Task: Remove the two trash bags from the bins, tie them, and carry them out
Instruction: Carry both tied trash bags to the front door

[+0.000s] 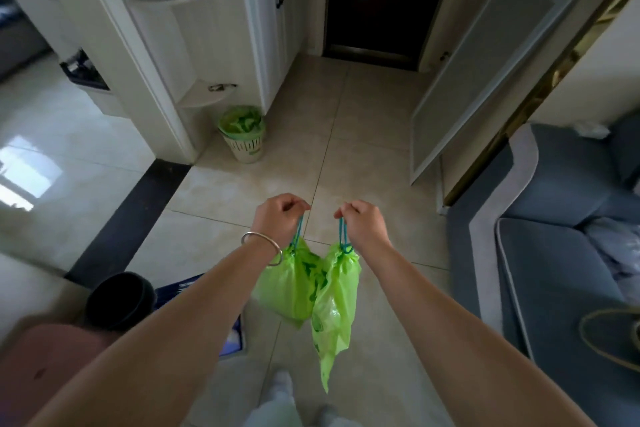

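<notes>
Two green trash bags hang side by side above the tiled floor, both cinched at the top by blue drawstrings. My left hand (pixel 278 215), with a silver bangle on the wrist, grips the drawstring of the left bag (pixel 291 282). My right hand (pixel 363 220) grips the drawstring loop of the right bag (pixel 334 305), which hangs lower and ends in a thin tail. A white slotted bin (pixel 246 146) lined with a green bag stands by the cabinet ahead on the left. A dark round bin (pixel 119 300) sits low on the left beside my arm.
A dark door (pixel 377 0) is straight ahead at the end of the tiled hallway. White cabinets (pixel 266 28) line the left, an open white door (pixel 481 62) stands at the right. A blue-grey sofa (pixel 554 236) fills the right side. A blue mat (pixel 232 340) lies under my left arm.
</notes>
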